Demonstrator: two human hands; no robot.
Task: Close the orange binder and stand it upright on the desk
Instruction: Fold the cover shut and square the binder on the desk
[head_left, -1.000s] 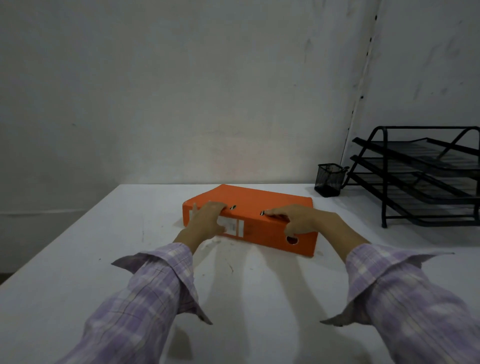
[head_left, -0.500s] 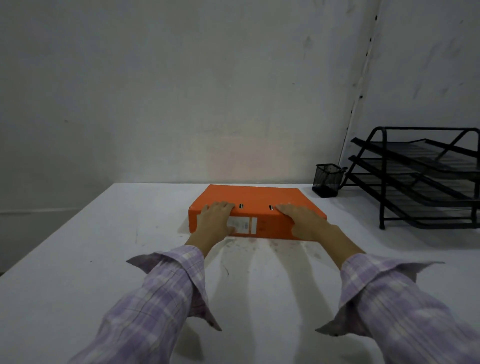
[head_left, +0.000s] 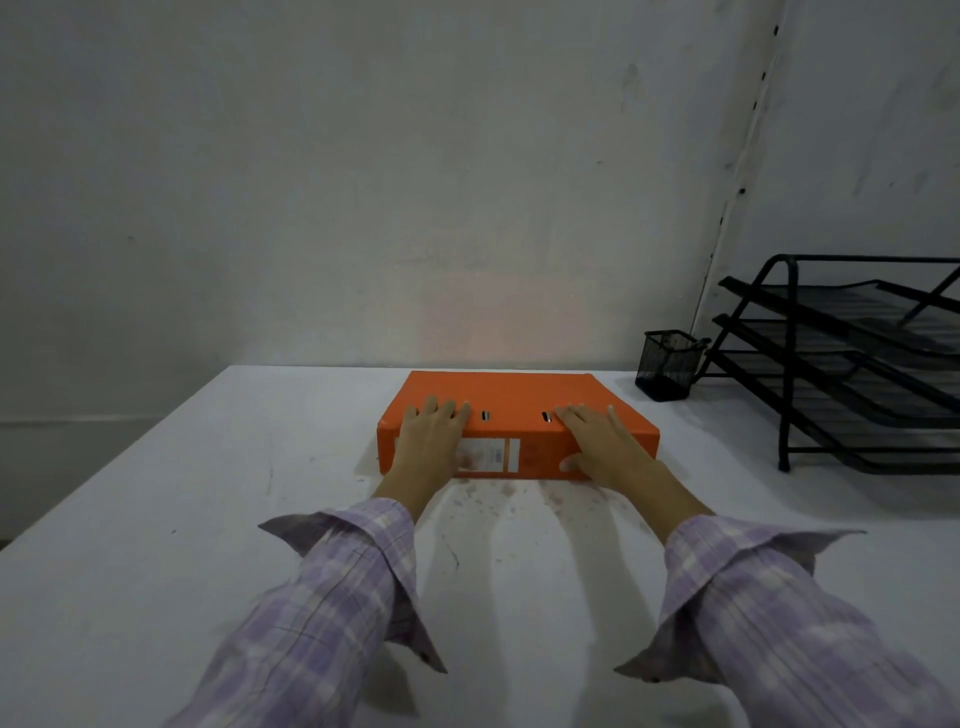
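Two bare hands are laid on a closed orange lever-arch binder (head_left: 519, 410) that lies flat on a white desk (head_left: 156, 519). The left hand (head_left: 431, 436) is spread open, palm down over the near left end of the spine, fingertips curled onto the top cover; nothing is clasped. The right hand (head_left: 602, 441) is likewise flat and open over the near right end, fingers on the cover, thumb pressed against the spine face. Neither hand is closed around the binder; it is only pressed and steadied.

Between the hands, two small metal slots (head_left: 514, 415) are seen along the top edge, and below them a white spine label (head_left: 491, 456) is seen on the face turned toward the person. The binder's long axis is set across the body, from one hand to the other, with the spine nearest and the opening edge beyond the fingertips, toward the wall. Both hands are about equally near, one at each end.

The closing appears done; the standing up is judged not yet done. The lift would likely turn on tipping the far edge up about the spine.

Beyond the right hand, well apart from the binder, a black mesh pen cup (head_left: 667, 371) and a black tiered wire tray (head_left: 852, 364) are placed.
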